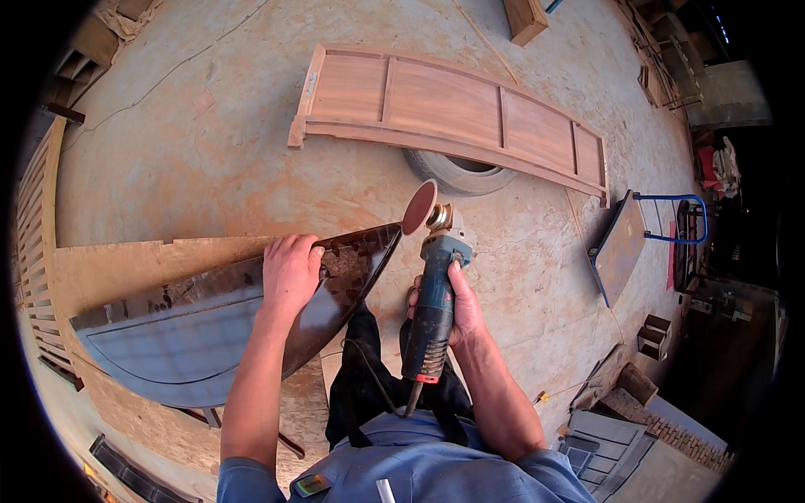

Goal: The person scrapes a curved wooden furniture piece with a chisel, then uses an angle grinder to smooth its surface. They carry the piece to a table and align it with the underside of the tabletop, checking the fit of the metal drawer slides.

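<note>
My right hand is wrapped round the body of an angle grinder, dark blue and black, with a reddish sanding disc at its far end. The thumb lies along the tool's upper side. Just left of the disc is the pointed right corner of a dark, glossy wooden panel with a curved near edge. My left hand grips this panel by its far edge, fingers curled over and partly hidden. Brown worn patches show along that far strip. The grinder's cord runs down from its rear end toward my waist.
Beyond the grinder, a reddish-brown framed wooden panel rests on a tyre. A flat trolley with a blue handle stands at right. A slatted wooden piece is at far left. Cords cross the concrete floor.
</note>
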Action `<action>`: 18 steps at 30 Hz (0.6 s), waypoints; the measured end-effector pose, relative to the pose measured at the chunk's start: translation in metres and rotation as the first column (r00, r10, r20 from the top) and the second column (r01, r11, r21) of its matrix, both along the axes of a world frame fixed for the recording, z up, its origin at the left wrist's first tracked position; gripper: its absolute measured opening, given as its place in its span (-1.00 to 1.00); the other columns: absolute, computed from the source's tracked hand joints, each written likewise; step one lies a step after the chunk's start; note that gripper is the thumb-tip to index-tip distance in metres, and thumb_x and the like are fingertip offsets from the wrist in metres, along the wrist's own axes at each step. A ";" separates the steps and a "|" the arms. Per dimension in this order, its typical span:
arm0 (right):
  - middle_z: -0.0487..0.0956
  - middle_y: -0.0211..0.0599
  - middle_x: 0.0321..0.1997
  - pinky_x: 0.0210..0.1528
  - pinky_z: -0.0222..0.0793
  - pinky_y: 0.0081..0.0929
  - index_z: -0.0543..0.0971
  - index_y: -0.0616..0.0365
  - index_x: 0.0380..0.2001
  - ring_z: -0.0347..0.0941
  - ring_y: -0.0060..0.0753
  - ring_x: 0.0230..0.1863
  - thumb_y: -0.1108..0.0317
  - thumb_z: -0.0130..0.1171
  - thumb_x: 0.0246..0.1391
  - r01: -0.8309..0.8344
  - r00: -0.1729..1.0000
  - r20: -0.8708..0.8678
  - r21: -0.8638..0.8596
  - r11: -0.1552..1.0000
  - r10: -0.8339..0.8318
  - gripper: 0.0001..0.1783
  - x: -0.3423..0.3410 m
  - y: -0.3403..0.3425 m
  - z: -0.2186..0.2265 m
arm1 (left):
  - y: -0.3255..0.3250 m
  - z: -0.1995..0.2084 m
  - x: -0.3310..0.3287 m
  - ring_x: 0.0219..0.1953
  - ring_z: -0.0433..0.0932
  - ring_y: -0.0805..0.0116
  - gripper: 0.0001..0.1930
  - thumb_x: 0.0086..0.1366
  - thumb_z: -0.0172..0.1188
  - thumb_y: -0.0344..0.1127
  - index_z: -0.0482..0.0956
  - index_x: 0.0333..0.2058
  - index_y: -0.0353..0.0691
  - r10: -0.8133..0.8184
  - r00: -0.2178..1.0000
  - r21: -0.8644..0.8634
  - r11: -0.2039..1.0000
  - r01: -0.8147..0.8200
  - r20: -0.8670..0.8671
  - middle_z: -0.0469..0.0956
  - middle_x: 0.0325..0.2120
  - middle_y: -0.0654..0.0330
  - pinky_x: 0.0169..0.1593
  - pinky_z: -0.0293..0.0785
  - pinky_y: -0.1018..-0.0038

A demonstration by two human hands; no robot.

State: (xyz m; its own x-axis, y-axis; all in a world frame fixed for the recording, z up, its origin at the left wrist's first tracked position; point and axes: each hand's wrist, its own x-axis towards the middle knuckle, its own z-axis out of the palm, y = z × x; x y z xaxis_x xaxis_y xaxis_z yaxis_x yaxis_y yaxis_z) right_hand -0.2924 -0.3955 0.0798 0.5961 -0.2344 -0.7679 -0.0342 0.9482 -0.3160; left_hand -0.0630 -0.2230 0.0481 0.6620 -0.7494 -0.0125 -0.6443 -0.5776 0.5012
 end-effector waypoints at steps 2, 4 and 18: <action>0.62 -0.01 -0.39 -0.32 0.59 -0.25 0.50 0.29 -0.18 0.59 -0.10 -0.45 -0.35 0.00 0.17 0.005 1.000 -0.006 0.000 1.000 -0.005 -0.24 0.001 0.001 0.001 | 0.000 0.000 0.000 -0.09 0.52 0.04 -0.79 0.28 0.16 -0.27 0.60 -0.19 -0.23 0.000 1.000 -0.004 1.000 0.000 0.002 0.60 -0.25 0.07 0.08 0.36 0.15; 0.62 0.00 -0.39 -0.32 0.59 -0.24 0.49 0.29 -0.18 0.59 -0.10 -0.45 -0.36 0.00 0.17 0.008 1.000 -0.002 0.017 1.000 -0.008 -0.24 0.002 0.002 0.003 | 0.000 0.000 0.000 -0.09 0.52 0.04 -0.79 0.28 0.16 -0.27 0.60 -0.19 -0.24 0.000 1.000 -0.003 1.000 0.000 -0.001 0.60 -0.25 0.07 0.08 0.36 0.15; 0.61 0.00 -0.41 -0.36 0.60 -0.24 0.48 0.27 -0.19 0.59 -0.08 -0.47 -0.35 -0.02 0.19 0.044 0.999 -0.018 0.027 0.999 -0.043 -0.25 0.010 0.009 0.010 | 0.000 0.001 0.000 -0.09 0.52 0.04 -0.78 0.27 0.17 -0.27 0.61 -0.18 -0.24 0.002 1.000 -0.011 1.000 -0.003 -0.014 0.60 -0.24 0.07 0.07 0.36 0.15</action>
State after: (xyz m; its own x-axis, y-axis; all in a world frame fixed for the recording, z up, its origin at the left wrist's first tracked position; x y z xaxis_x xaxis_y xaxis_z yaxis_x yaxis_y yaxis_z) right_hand -0.2828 -0.3866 0.0900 0.5724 -0.2384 -0.7845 0.0022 0.9572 -0.2893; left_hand -0.0628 -0.2231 0.0494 0.6637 -0.7479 -0.0129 -0.6360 -0.5733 0.5165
